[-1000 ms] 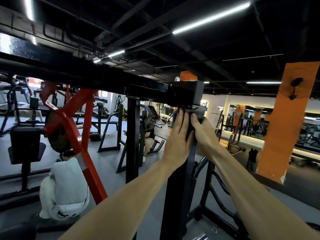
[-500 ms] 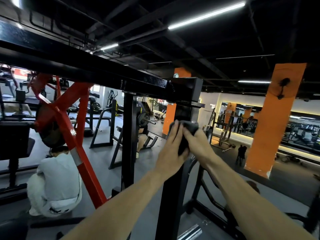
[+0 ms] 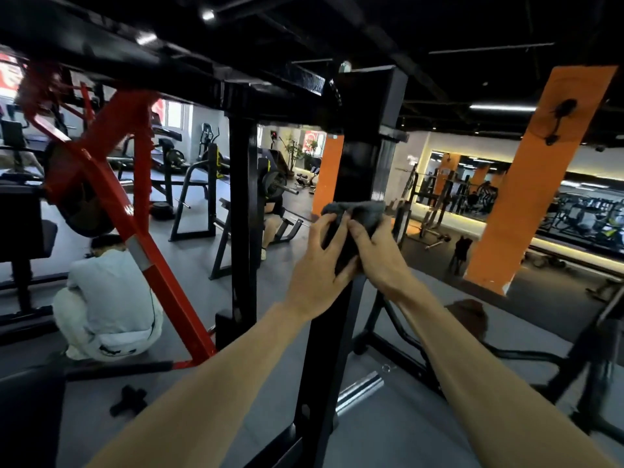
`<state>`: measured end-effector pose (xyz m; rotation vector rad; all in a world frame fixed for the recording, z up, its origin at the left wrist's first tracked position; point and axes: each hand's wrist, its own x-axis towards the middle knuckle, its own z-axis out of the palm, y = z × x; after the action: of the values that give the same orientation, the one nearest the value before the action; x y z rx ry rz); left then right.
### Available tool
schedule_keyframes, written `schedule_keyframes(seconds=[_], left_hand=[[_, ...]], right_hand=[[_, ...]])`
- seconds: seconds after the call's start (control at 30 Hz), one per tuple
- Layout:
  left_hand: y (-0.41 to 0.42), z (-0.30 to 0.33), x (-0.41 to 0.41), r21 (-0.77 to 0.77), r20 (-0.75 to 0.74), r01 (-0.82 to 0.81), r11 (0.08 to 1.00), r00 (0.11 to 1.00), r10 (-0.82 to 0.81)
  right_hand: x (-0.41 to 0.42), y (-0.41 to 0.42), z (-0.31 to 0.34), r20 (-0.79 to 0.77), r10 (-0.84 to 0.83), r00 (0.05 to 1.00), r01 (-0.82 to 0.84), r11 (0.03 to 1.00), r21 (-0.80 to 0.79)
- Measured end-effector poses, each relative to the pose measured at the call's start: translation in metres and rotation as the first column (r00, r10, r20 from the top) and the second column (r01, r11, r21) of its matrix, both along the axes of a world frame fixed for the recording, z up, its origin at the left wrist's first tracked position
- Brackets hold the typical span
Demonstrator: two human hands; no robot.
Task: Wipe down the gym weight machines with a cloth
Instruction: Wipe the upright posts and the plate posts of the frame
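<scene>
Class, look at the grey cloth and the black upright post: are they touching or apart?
Touching. The head view shows both hands pressing the cloth against the post, wrapped across its front with no gap.

single head-worn wide-angle view, facing forward and slightly down along both outstretched forearms, very close to a black upright post (image 3: 363, 163) at centre, top crossbeam (image 3: 169, 67) overhead at left, gym floor (image 3: 439, 434) below, orange pillar (image 3: 540, 177) farther right, edges bowed

Grey gym floor (image 3: 439, 298) under a black ceiling (image 3: 472, 28) with strip lights (image 3: 502, 107); orange pillars (image 3: 526, 184), a lit wall mirror (image 3: 472, 177) behind.
</scene>
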<state>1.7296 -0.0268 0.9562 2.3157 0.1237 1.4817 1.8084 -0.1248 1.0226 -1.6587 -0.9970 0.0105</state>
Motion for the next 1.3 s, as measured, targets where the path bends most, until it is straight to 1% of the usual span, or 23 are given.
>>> schedule_keyframes(seconds=[0.07, 0.13, 0.27, 0.37, 0.4, 0.47, 0.53, 0.6, 0.67, 0.73, 0.83, 0.93, 1.1, 1.13, 1.17, 1.23, 1.27, 1.3], left_hand=[[-0.006, -0.045, -0.002, -0.050, -0.029, 0.038, 0.998, 0.999, -0.039], [-0.015, -0.092, -0.004, -0.116, -0.073, 0.045, 0.992, 0.996, -0.053], [-0.038, -0.179, -0.016, -0.313, -0.167, 0.044, 0.949, 0.981, -0.100], [-0.051, -0.207, -0.020, -0.423, -0.166, 0.045, 0.905, 0.978, -0.126], [-0.055, -0.208, -0.023, -0.460, -0.153, 0.068, 0.885, 0.976, -0.154], [-0.058, -0.202, -0.028, -0.495, -0.160, 0.095, 0.864, 0.967, -0.198], [-0.054, -0.179, -0.029, -0.498, -0.168, 0.106, 0.861, 0.962, -0.215], [-0.045, -0.136, -0.023, -0.474, -0.102, 0.115, 0.873, 0.977, -0.185], [-0.032, -0.093, -0.016, -0.448, 0.010, 0.195, 0.872, 0.977, -0.213], [-0.019, -0.081, -0.012, -0.414, 0.045, 0.215, 0.885, 0.975, -0.216], [-0.014, -0.103, -0.015, -0.397, -0.030, 0.149, 0.906, 0.984, -0.176], [-0.032, -0.139, -0.017, -0.475, -0.027, 0.105, 0.874, 0.991, -0.134], [-0.060, -0.209, -0.020, -0.582, -0.073, 0.032, 0.813, 0.993, -0.091], [-0.065, -0.219, -0.020, -0.595, -0.104, -0.016, 0.803, 0.993, -0.057], [-0.070, -0.230, -0.018, -0.595, -0.159, -0.098, 0.798, 0.987, 0.003], [-0.079, -0.245, -0.016, -0.556, -0.268, -0.268, 0.787, 0.954, 0.136], [-0.081, -0.250, -0.016, -0.523, -0.311, -0.319, 0.790, 0.935, 0.171], [-0.082, -0.253, -0.015, -0.494, -0.337, -0.333, 0.803, 0.925, 0.176]], right_hand=[[-0.008, -0.008, -0.038, -0.026, 0.005, 1.000, -0.006, 1.000, -0.029], [-0.018, -0.014, -0.081, -0.062, -0.028, 0.998, 0.024, 0.998, -0.066], [-0.029, -0.025, -0.167, -0.184, -0.066, 0.981, 0.041, 0.990, -0.138], [-0.038, -0.032, -0.198, -0.226, -0.071, 0.971, 0.026, 0.980, -0.199], [-0.037, -0.033, -0.199, -0.238, -0.087, 0.967, 0.034, 0.976, -0.217], [-0.028, -0.032, -0.191, -0.239, -0.065, 0.969, 0.002, 0.967, -0.254], [-0.014, -0.027, -0.174, -0.182, -0.028, 0.983, -0.021, 0.966, -0.258], [-0.006, -0.021, -0.143, -0.156, -0.012, 0.988, -0.015, 0.985, -0.170], [-0.012, -0.014, -0.106, -0.148, -0.040, 0.988, 0.031, 0.997, -0.065], [-0.015, -0.010, -0.094, -0.122, -0.060, 0.991, 0.058, 0.998, -0.020], [-0.018, -0.013, -0.117, -0.046, -0.095, 0.994, 0.093, 0.995, -0.045], [-0.020, -0.019, -0.153, -0.074, -0.074, 0.994, 0.070, 0.995, -0.064], [-0.023, -0.036, -0.222, -0.118, -0.069, 0.991, 0.037, 0.967, -0.252], [-0.024, -0.038, -0.232, -0.123, -0.073, 0.990, 0.036, 0.959, -0.281], [-0.023, -0.040, -0.243, -0.129, -0.069, 0.989, 0.027, 0.952, -0.305], [-0.021, -0.042, -0.261, -0.133, -0.053, 0.990, 0.007, 0.946, -0.323], [-0.022, -0.042, -0.267, -0.134, -0.050, 0.990, 0.003, 0.945, -0.327], [-0.022, -0.042, -0.272, -0.132, -0.050, 0.990, 0.004, 0.945, -0.326]])
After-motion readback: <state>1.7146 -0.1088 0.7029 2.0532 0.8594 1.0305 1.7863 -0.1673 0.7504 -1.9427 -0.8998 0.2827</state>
